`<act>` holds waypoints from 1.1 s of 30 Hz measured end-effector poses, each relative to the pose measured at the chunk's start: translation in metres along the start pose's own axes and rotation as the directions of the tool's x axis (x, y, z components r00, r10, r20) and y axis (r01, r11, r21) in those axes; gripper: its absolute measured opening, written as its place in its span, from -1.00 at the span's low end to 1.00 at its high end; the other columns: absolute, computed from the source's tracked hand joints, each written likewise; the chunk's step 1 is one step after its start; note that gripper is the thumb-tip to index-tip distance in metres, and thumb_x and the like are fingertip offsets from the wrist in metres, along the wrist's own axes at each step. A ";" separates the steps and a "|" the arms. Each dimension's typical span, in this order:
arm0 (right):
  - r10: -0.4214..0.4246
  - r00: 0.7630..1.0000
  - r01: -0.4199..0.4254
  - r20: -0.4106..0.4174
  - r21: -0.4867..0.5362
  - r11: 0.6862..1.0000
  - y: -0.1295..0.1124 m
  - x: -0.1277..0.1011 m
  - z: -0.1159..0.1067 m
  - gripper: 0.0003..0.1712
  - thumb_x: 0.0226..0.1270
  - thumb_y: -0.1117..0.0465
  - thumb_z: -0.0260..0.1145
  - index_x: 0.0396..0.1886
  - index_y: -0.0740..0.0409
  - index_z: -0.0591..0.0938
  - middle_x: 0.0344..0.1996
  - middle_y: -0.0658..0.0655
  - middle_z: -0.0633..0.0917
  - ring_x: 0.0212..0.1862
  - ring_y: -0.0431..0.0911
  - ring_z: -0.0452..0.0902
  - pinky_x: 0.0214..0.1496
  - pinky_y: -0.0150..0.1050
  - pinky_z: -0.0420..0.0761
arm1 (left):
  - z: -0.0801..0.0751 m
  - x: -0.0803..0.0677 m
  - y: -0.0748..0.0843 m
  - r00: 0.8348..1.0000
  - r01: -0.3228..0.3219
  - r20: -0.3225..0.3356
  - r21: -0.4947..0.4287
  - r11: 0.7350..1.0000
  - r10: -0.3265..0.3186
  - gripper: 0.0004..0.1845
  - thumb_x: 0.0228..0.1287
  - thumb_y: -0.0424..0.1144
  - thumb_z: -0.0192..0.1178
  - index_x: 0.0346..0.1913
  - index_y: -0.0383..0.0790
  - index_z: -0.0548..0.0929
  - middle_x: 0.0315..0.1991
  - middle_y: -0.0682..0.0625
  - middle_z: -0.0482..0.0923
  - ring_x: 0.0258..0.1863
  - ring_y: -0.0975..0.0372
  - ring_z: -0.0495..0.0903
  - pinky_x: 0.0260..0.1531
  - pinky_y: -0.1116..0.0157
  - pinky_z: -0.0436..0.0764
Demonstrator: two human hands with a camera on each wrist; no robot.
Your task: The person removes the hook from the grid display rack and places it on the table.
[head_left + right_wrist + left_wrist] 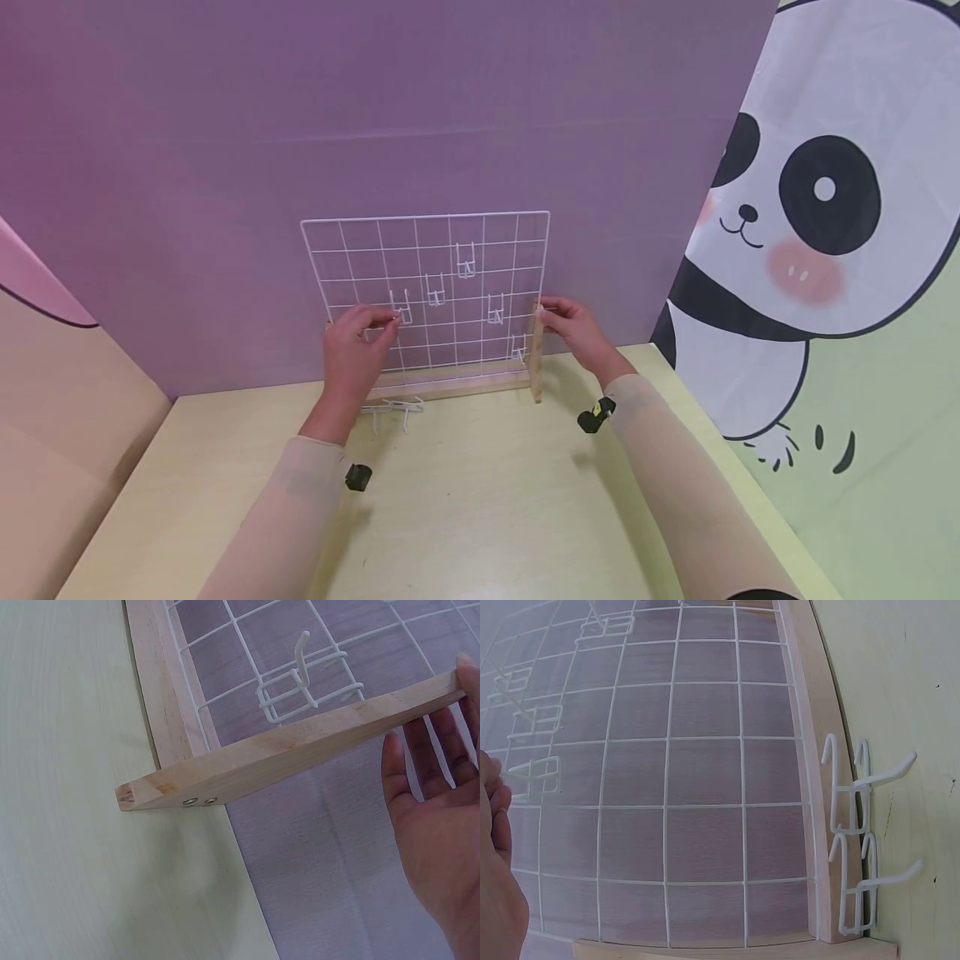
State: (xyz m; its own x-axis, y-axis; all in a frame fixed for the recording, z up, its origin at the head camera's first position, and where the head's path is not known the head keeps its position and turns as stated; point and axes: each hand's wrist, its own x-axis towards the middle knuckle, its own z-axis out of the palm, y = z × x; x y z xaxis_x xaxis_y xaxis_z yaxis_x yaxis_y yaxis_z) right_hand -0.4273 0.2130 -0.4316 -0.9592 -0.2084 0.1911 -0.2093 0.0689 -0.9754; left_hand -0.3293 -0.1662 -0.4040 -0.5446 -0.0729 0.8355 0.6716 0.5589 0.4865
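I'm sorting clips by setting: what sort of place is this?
Probably an indoor booth or staged work corner, though that's a guess: a pale tabletop with a plain purple backdrop behind it and a wall panel printed with a cartoon panda beside it.

A purple wall (465, 92) stands at the back, a faint crease (292, 139) running across it. It drops to the far edge of a pale yellow table (450, 525), whose top shows a few small dark flecks (937, 685). Over on the right I see a big panda (855, 333) pictured on a light green wall (892, 417): black eye patches, a small nose (747, 213), a thin smile, a pink cheek (805, 283), a black band under the chin and a white belly (738, 383). Dark strokes (845, 452) curve beside it. On the left, a beige wall (60, 408) carries a pink shape (33, 275) edged in black.
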 end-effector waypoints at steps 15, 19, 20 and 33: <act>0.014 1.000 -0.015 -0.005 -0.010 1.000 -0.001 -0.003 0.001 -0.54 0.70 0.22 0.35 0.43 0.34 0.64 0.11 0.06 0.75 0.16 -0.09 0.65 0.48 -0.01 0.61 | -0.007 -0.007 0.003 0.999 -0.037 0.010 -0.036 0.999 0.037 -0.89 0.28 -0.59 0.50 -0.20 -0.39 0.83 -0.19 -0.17 0.81 -0.19 0.01 0.74 -0.02 0.56 0.59; 0.017 1.000 -0.017 -0.009 -0.006 1.000 -0.001 -0.003 0.001 -0.55 0.69 0.22 0.35 0.42 0.33 0.65 0.12 0.06 0.75 0.17 -0.08 0.65 0.49 -0.01 0.60 | -0.009 -0.009 0.005 0.999 -0.029 0.028 -0.037 0.999 0.030 -0.89 0.29 -0.58 0.51 -0.19 -0.39 0.83 -0.19 -0.17 0.81 -0.19 0.02 0.75 -0.03 0.55 0.60; 0.018 1.000 -0.018 -0.011 -0.006 1.000 -0.002 -0.003 0.001 -0.56 0.69 0.22 0.35 0.42 0.33 0.65 0.11 0.06 0.75 0.16 -0.08 0.65 0.49 -0.01 0.60 | -0.010 -0.010 0.006 0.999 -0.028 0.034 -0.033 0.999 0.029 -0.89 0.29 -0.57 0.51 -0.19 -0.40 0.83 -0.19 -0.16 0.81 -0.19 0.02 0.75 -0.04 0.52 0.62; 0.020 1.000 -0.020 -0.018 -0.008 1.000 -0.001 -0.003 0.001 -0.56 0.70 0.22 0.35 0.41 0.32 0.65 0.11 0.05 0.75 0.16 -0.08 0.65 0.46 -0.04 0.62 | -0.009 -0.015 0.004 0.995 -0.059 0.075 0.000 0.998 0.059 -0.87 0.29 -0.60 0.50 -0.17 -0.39 0.84 -0.22 -0.16 0.79 -0.23 0.00 0.77 -0.08 0.61 0.61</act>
State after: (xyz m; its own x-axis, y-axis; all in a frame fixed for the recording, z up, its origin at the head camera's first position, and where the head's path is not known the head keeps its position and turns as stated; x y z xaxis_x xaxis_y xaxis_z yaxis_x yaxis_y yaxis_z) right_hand -0.4241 0.2121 -0.4311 -0.9665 -0.1890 0.1735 -0.1914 0.0806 -0.9782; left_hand -0.3138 -0.1698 -0.4123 -0.5406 0.0224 0.8410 0.7026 0.5618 0.4367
